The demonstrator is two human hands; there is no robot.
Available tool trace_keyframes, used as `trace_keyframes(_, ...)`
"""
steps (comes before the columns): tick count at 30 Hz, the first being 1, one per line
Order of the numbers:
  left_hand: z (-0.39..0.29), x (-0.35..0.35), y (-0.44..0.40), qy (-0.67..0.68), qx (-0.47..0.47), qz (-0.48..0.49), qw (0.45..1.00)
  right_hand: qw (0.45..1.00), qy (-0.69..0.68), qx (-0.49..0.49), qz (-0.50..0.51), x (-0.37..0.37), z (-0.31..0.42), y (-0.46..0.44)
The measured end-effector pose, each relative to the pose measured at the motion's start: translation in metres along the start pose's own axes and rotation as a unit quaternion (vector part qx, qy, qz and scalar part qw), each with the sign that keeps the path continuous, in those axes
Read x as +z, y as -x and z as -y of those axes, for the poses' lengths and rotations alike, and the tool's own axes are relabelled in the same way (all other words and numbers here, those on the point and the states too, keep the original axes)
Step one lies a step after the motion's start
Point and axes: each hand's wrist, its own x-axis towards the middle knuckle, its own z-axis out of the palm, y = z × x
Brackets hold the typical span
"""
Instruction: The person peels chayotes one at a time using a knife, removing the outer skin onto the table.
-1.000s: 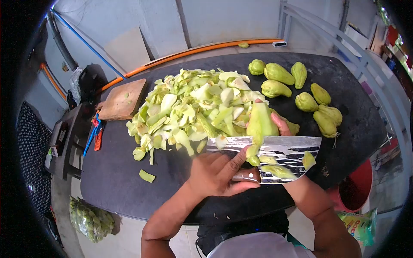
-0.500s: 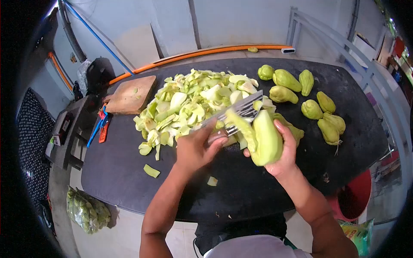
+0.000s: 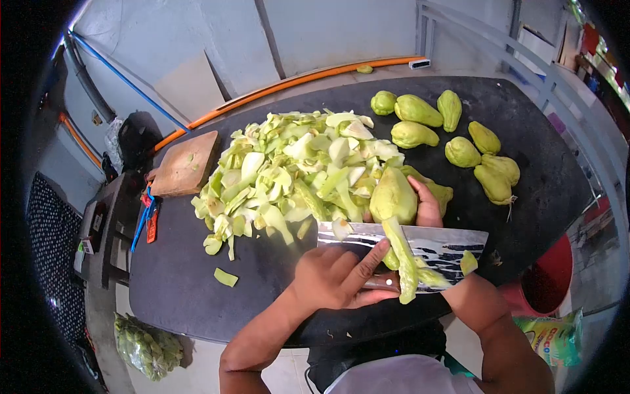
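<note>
Green chayote (image 3: pixel 394 196) (part-peeled) inside right grip (image 3: pixel 428 205)

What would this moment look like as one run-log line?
left hand: holds cleaver | right hand: holds chayote | peel strip: lies across cleaver | peelings: piled on table

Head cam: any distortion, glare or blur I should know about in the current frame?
Head view: wide-lens look, black rounded corners, edges of the table bowed; head view: pale streaks on the cleaver, glare or wet residue, can't tell; head view: left hand reads fairly sharp, no heavy smear; head view: soft shadow beside the floor bag.
</note>
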Motion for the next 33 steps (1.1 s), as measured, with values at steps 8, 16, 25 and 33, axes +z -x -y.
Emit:
trace_keyframes(8, 0.002, -0.001, 0.000, -0.029, 0.016, 0.001, 0.999, 0.996, 0.005, 0.029, 0.079, -0.003, 0.004, -0.002)
trace_keyframes(16, 0.027, -0.007, 0.011, -0.024, -0.036, -0.003, 0.999, 0.997, 0.012, -0.043, 0.057, 0.007, 0.000, -0.002)
trace_keyframes(25, 0.017, -0.007, 0.004, 0.030, -0.032, -0.013, 0.999, 0.974, 0.144, -0.171, 0.034, 0.013, -0.009, 0.001)
trace_keyframes(33, 0.015, -0.006, 0.005, 0.034, -0.035, -0.011, 0.999, 0.978, 0.111, -0.174, 0.034, 0.013, -0.009, -0.001)
